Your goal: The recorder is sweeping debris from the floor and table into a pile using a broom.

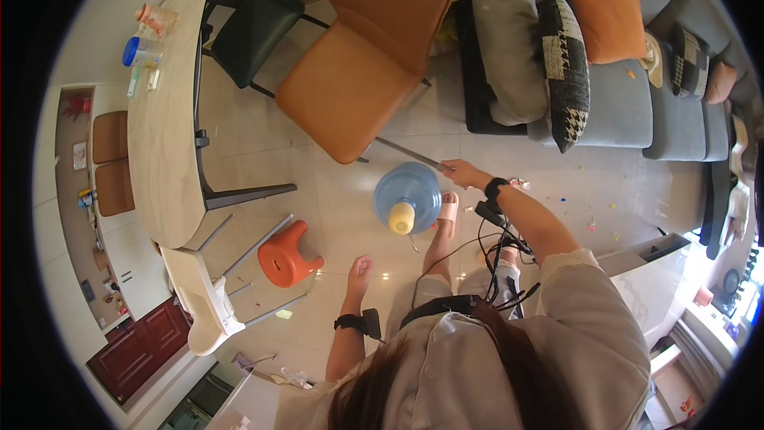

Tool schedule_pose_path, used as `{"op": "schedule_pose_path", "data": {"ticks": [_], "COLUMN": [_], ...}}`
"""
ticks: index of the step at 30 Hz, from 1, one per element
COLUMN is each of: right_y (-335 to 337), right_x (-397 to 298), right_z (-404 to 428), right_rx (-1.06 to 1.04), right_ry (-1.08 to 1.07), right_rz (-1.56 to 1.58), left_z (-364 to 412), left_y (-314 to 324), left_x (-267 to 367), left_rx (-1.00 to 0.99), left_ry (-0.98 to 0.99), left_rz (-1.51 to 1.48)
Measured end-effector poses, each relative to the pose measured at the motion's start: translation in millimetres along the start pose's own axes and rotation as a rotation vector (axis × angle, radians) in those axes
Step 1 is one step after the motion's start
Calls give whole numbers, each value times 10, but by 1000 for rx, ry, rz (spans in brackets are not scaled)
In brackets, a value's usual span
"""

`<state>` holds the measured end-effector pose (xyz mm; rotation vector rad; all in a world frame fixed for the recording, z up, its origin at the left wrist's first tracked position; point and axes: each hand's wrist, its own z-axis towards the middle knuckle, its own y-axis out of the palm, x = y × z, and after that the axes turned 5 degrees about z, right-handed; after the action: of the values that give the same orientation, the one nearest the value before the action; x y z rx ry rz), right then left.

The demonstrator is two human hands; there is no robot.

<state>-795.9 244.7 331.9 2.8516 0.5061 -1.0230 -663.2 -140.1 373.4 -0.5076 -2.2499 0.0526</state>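
My right hand (464, 174) grips one end of a thin dark grey pole (412, 154). The pole runs up and left to the seat of a tan leather chair (352, 83), where its far end is hidden. Just below the pole a large blue water bottle (391, 188) stands upright on the floor, topped with a cream-coloured dispenser pump (401, 218). My left hand (360, 269) hangs empty over the floor, its fingers loosely curled. To its left is an orange plastic stool (283, 255).
A wooden-topped table (170, 131) and a white high chair (200, 298) line the left. Beside the tan chair is a dark green chair (259, 30). A grey sofa (615, 107) fills the upper right. Small colourful bits (591, 227) litter the floor; black cables (492, 251) hang at my waist.
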Motion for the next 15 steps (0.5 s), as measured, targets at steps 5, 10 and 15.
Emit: {"op": "schedule_pose_path", "data": {"ticks": [5,10,15], "right_y": [712,810,386], "right_x": [-290,-533,-388], "right_z": [333,325,43], "right_rx": [187,188,312], "right_ry": [-406,-214,-124], "right_rz": [-620,-779,-698], "left_z": [-157,-292,-216], "left_y": [-88,-149,-119], "left_x": [-2,67,-7], "left_rx": [19,99,63], "left_ry": [-23,-91,-130], "left_rz": [100,-11,51]}}
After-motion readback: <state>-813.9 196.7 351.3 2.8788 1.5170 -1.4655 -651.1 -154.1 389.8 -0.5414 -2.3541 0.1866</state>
